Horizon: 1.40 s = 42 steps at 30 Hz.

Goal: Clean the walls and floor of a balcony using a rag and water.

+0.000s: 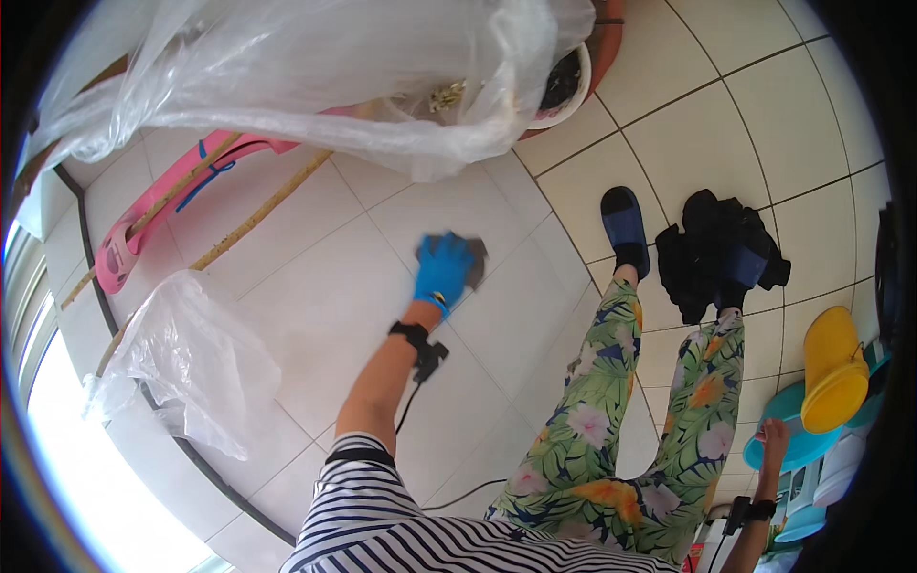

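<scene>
My left hand (445, 266), in a blue glove with a dark strap and small device at the wrist, presses a dark grey cloth (476, 262) against the white tiled surface (344, 286). The cloth shows beyond the fingers and looks slightly blurred. Bare and small at the far right, my right hand (774, 434) hangs beside my leg with its fingers curled, near a turquoise basin (759, 448); nothing shows in it. Clear plastic sheeting (322, 64) hangs above my left hand, over wooden sticks (265, 211) and a pink plastic piece (150, 208) tied with blue string.
Another clear plastic sheet (193, 365) hangs at the left near a bright window. At the top are a white pot (584, 86) and a reddish-brown container (612, 36). A black cloth heap (698, 251) lies around my right slipper. A yellow plastic container (834, 365) stands by the basin.
</scene>
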{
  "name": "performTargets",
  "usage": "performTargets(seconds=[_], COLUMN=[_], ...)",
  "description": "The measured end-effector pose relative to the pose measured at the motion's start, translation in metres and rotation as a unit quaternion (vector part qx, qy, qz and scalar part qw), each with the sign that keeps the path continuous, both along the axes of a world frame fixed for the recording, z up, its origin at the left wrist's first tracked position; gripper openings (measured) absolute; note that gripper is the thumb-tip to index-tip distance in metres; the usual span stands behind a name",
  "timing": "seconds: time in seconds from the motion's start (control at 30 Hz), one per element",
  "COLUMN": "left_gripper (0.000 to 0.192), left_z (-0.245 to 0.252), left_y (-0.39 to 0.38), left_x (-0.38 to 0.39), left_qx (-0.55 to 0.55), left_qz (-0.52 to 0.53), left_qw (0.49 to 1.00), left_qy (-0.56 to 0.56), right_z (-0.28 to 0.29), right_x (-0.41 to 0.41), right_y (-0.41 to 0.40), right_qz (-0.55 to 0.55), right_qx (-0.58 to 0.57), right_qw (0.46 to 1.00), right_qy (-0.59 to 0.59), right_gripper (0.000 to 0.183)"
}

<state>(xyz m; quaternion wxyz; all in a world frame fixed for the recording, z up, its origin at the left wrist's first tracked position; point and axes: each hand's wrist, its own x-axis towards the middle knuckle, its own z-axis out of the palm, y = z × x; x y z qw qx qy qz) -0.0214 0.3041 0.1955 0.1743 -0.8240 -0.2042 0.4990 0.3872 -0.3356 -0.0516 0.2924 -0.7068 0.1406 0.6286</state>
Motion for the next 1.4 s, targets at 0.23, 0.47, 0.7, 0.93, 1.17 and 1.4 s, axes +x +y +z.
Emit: performTargets(seconds=[0.23, 0.47, 0.7, 0.93, 1.17, 1.4], left_gripper=[0.033, 0.037, 0.035, 0.031, 0.037, 0.039], left_z=[0.056, 0.115, -0.059, -0.086, 0.002, -0.074], left_y=[0.084, 0.248, 0.13, 0.049, 0.273, 0.259], left_x=[0.045, -0.003, 0.045, 0.01, 0.029, 0.044], left_qx=[0.185, 0.354, 0.098, -0.087, 0.281, 0.288], left_qz=[-0.046, 0.04, -0.089, -0.102, 0.035, 0.006], left_qw=[0.982, 0.934, 0.99, 0.989, 0.958, 0.956], left_qy=[0.0, -0.039, 0.049, 0.058, -0.048, 0.054], right_z=[-0.041, -0.025, -0.023, -0.027, -0.06, -0.06], right_x=[0.023, -0.036, -0.101, -0.109, -0.126, -0.156], right_y=[-0.133, -0.104, -0.103, -0.146, -0.149, -0.117], right_qz=[-0.05, -0.015, -0.052, -0.023, 0.011, -0.039], right_qx=[-0.055, -0.133, -0.121, -0.174, -0.095, -0.159], right_qw=[0.997, 0.991, 0.987, 0.983, 0.995, 0.977], right_qy=[-0.022, 0.03, 0.092, 0.062, 0.008, 0.14], right_gripper=[0.022, 0.019, 0.019, 0.02, 0.013, 0.014])
